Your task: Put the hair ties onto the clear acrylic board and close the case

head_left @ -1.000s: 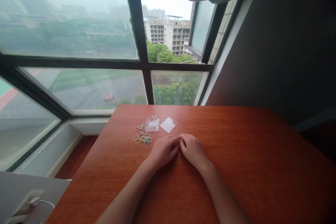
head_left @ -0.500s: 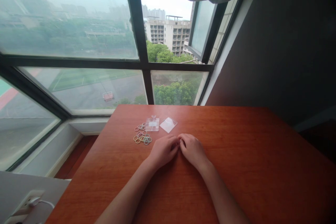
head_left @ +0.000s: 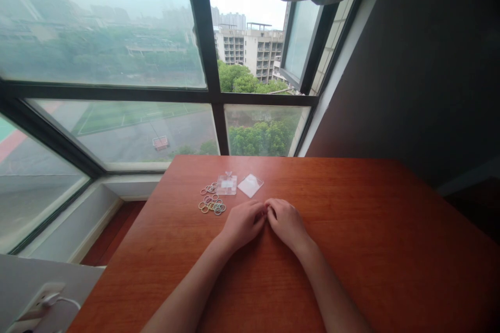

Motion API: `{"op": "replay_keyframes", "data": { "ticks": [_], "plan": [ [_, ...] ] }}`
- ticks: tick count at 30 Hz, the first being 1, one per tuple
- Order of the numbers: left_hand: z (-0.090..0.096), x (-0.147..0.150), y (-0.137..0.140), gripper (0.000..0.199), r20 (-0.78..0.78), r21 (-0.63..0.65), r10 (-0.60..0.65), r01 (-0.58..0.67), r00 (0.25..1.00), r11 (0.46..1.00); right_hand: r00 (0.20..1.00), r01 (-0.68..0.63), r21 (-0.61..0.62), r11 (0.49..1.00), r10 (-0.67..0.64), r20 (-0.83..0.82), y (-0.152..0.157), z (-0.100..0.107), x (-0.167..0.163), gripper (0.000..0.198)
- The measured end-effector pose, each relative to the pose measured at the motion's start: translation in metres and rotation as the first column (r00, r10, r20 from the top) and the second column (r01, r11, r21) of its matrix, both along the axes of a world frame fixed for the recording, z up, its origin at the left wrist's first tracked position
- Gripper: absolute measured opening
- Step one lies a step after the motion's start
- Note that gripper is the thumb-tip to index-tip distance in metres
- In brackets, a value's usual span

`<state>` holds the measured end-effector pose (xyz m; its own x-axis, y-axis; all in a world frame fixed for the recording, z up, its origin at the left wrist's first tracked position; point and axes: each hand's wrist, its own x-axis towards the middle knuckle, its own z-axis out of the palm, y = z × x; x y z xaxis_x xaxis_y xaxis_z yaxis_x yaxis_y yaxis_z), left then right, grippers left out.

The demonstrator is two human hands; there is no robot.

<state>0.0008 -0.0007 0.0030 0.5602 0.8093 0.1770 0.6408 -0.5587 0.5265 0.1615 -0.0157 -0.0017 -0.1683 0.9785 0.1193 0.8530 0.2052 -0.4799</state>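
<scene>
My left hand [head_left: 242, 225] and my right hand [head_left: 287, 222] rest palm down on the reddish wooden table [head_left: 371, 250], fingers curled and fingertips touching each other at the middle. Nothing shows in either hand. Just left of my left hand lies a loose cluster of small coloured rubber bands [head_left: 211, 199]. Behind them sit a small clear plastic box [head_left: 227, 184] and a small clear plastic bag [head_left: 250, 186], both flat on the table.
A large window with dark frames [head_left: 203, 52] stands behind the table's far edge. A dark wall [head_left: 422, 73] runs along the right. At the lower left a white power socket with a plugged cable [head_left: 47, 302] sits on a ledge.
</scene>
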Motion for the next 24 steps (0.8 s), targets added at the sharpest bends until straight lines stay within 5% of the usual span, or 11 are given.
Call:
{"op": "replay_keyframes", "data": {
  "ticks": [24],
  "plan": [
    [0.0009, 0.0003, -0.0001, 0.012, -0.005, 0.005, 0.007, -0.007, 1.0, 1.0, 1.0, 0.004, -0.002, 1.0, -0.004, 0.01, 0.0001, 0.0006, -0.0004, 0.02]
  ]
}}
